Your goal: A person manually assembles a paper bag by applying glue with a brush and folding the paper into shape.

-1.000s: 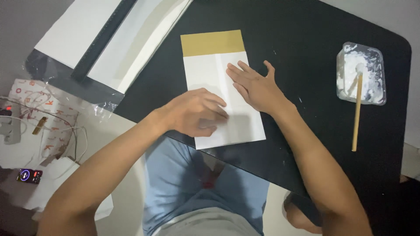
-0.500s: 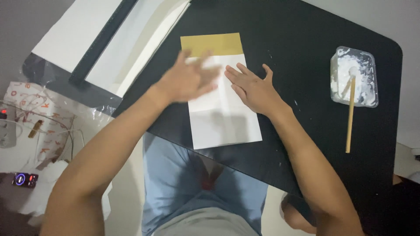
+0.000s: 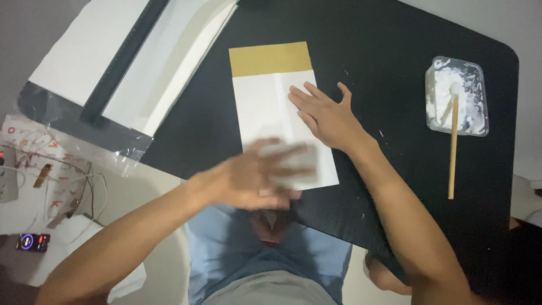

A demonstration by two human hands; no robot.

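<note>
Folded white paper sheet (image 3: 279, 124) with a tan band, near the desk's (image 3: 384, 34) front edge. Your right hand (image 3: 327, 116) lies flat and spread on it; your left hand (image 3: 254, 181), blurred, hovers open over its near end. Light, easily creased, probably slippery: hold it by the edges.

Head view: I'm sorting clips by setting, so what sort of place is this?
Probably a home craft spot, not a workshop: a black table with a white folded paper, a plastic tub of white paste holding a wooden stick, and tangled cables on the floor.
</note>
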